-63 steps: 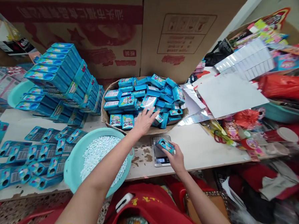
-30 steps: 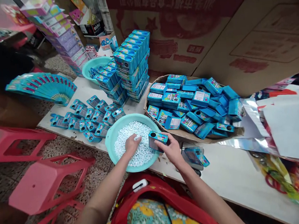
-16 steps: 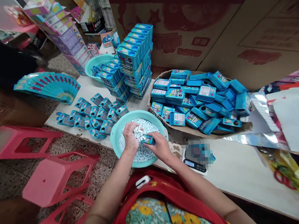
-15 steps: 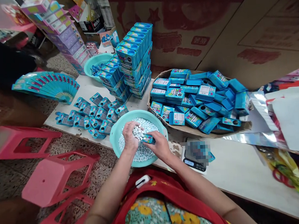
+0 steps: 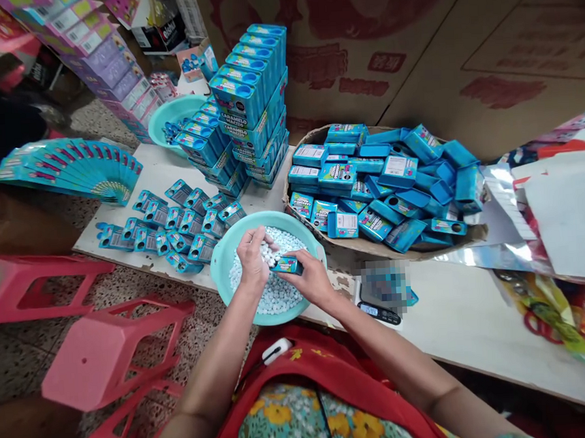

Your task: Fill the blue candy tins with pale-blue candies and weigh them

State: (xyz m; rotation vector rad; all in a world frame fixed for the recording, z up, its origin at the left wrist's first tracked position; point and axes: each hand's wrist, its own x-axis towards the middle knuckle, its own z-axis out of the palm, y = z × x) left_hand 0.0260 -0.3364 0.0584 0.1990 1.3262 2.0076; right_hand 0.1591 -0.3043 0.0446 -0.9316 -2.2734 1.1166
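Observation:
My right hand [image 5: 311,278] is closed around a small blue candy tin [image 5: 287,265], printed on its side and held tilted over a turquoise basin [image 5: 217,265]. Beside the tin's left end, my left hand [image 5: 253,257] is cupped around a heap of small white candies [image 5: 268,253]. Many more loose white candies [image 5: 280,301] lie in the basin below both hands. Left of the basin, several small blue tins with round openings [image 5: 175,218] lie on the table.
A shallow cardboard tray [image 5: 318,238] heaped with blue tins stands to the right, behind a digital scale [image 5: 380,314]. Stacked blue tins [image 5: 240,104] rise at the back, near a second basin [image 5: 157,121]. Pink plastic stools [image 5: 91,360] stand at the left. Scissors [image 5: 538,327] lie far right.
The tin in my right hand has come closer to my left hand and its printed side shows more. The heap in my left hand looks smaller. The view has shifted slightly.

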